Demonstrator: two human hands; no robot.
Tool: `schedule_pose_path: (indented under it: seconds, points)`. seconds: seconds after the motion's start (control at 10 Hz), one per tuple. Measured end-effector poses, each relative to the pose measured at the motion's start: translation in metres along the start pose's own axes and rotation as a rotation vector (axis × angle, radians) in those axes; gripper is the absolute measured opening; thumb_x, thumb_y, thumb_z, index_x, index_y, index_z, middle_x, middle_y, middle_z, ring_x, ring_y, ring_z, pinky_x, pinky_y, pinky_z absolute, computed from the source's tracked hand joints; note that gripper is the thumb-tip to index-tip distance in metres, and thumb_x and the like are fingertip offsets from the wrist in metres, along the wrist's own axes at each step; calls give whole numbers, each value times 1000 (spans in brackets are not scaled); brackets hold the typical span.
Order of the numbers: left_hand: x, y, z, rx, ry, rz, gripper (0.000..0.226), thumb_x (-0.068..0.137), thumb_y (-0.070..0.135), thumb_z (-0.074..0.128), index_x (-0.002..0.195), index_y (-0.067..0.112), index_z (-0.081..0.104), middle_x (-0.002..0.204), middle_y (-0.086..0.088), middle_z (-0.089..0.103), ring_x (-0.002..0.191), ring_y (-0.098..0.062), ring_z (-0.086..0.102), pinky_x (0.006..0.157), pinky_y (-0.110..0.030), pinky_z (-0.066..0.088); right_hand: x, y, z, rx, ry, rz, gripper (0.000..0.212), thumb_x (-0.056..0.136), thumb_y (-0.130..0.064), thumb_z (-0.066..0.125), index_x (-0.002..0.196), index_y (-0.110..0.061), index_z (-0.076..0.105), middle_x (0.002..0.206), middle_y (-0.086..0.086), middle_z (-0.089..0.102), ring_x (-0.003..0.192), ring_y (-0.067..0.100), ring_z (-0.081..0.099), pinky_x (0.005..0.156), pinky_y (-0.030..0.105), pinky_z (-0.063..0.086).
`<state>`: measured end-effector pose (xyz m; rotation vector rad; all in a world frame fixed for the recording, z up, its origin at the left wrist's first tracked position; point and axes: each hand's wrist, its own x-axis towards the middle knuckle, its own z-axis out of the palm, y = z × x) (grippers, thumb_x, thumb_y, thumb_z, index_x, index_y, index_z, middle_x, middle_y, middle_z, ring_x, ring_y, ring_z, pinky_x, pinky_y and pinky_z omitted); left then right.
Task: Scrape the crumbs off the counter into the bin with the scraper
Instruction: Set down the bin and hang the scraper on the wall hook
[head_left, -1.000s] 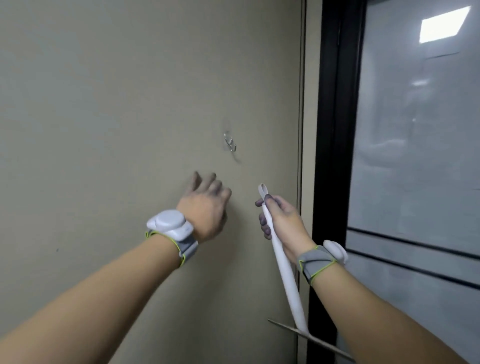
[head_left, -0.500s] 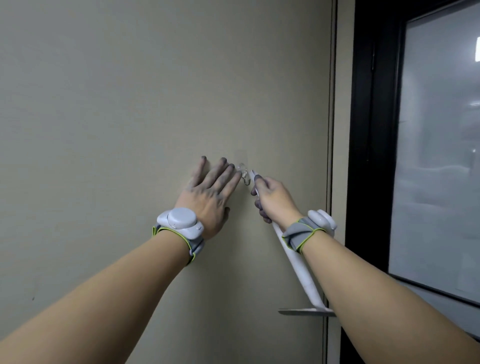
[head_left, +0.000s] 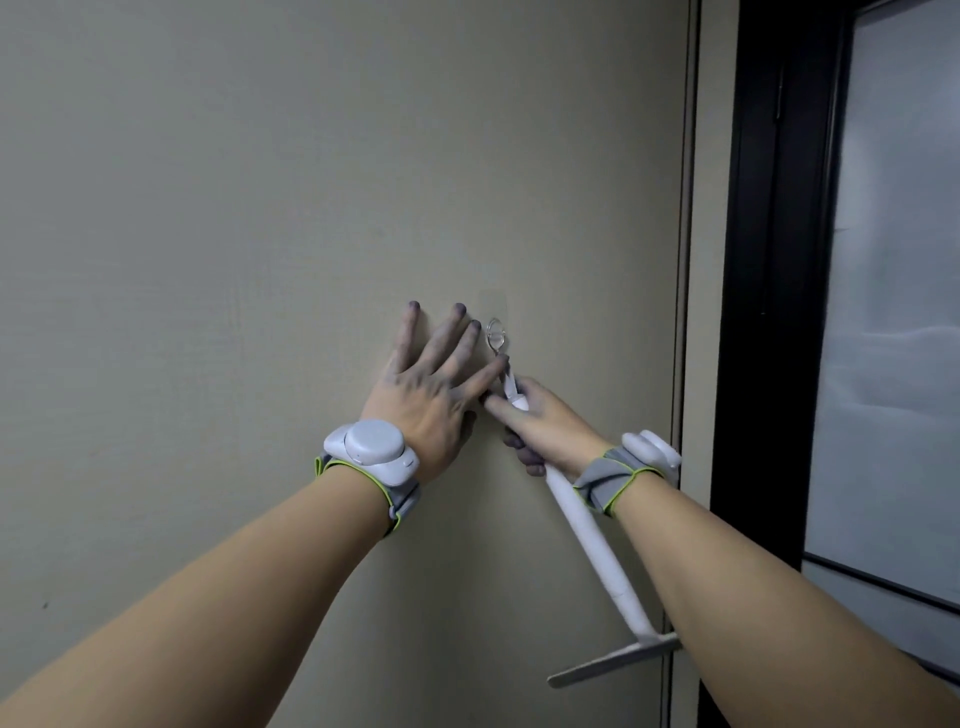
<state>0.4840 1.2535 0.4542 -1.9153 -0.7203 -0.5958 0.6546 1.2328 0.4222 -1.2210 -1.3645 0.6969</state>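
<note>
**A:** What is the right hand (head_left: 540, 421) doing?

**B:** It is clamped around the upper part of the scraper's (head_left: 587, 525) white handle, forefinger laid along it toward the tip. The handle runs down and to the right under the wrist, and the flat blade (head_left: 613, 662) sticks out sideways at the bottom, hanging free in front of the wall (head_left: 260, 208).

**A:** Why hold it so high?

**B:** My guess is for aim. The handle's tip sits right at the small clear hook (head_left: 496, 335) on the wall, touching it or nearly so; whether the loop is over the hook I cannot tell. A grip near the tip steers that end finely.

**A:** And the left hand (head_left: 431, 389)?

**B:** Fingers spread apart, flat on the wall just left of the hook, holding nothing. It looks like a brace, with the forefinger lying beside the handle's tip.

**A:** Room to move?

**B:** Plenty leftward across bare wall. Rightward is tight: the wall's edge and a black frame (head_left: 769, 312) stand near the right wrist, and the blade's end reaches close to that edge. No counter, crumbs or bin are in view.
</note>
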Motion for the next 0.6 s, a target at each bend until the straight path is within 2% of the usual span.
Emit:
schedule_pose_path:
  seconds: [0.1,0.2,0.3,0.4,0.5,0.6]
  points:
    - [0,0,4,12,12,-3,69,92,49,38,153,33,9,161,-11,14,149,-33,-8,113,-63,-15,0,12,-16,9,-56,-16,22,86,-22,65,91,-29,45,67,6,44,36,17,41,39,26,43]
    - [0,-1,6,34,16,3,69,91,49,39,153,32,12,160,-11,16,149,-33,-5,113,-64,-13,0,28,-22,-75,-7,-30,26,84,-19,71,98,-14,49,80,10,50,59,25,56,61,44,57]
    - [0,2,6,26,1,-10,70,88,46,42,152,30,18,160,-11,19,150,-31,-2,114,-63,-11,1,46,-17,-186,142,-81,25,83,-23,73,91,-12,52,78,7,56,74,25,57,71,43,49]
    - [-10,25,4,-156,17,-75,65,81,34,51,144,22,39,154,-10,33,149,-28,11,118,-57,-5,-4,67,-11,-257,270,-95,20,84,-17,71,95,-14,54,79,0,58,78,23,58,80,43,51]
    - [-23,55,7,-442,53,-134,53,78,30,52,129,15,54,139,-11,50,138,-30,37,119,-48,19,-16,82,-8,-261,315,-58,23,85,-14,69,105,-10,59,91,3,63,86,23,62,87,41,51]
    - [-45,105,10,-896,-79,-294,41,84,25,52,124,15,55,126,-8,54,116,-30,52,97,-41,45,-45,103,-5,-232,348,0,21,87,-7,64,108,-6,60,97,11,66,92,27,63,90,39,50]
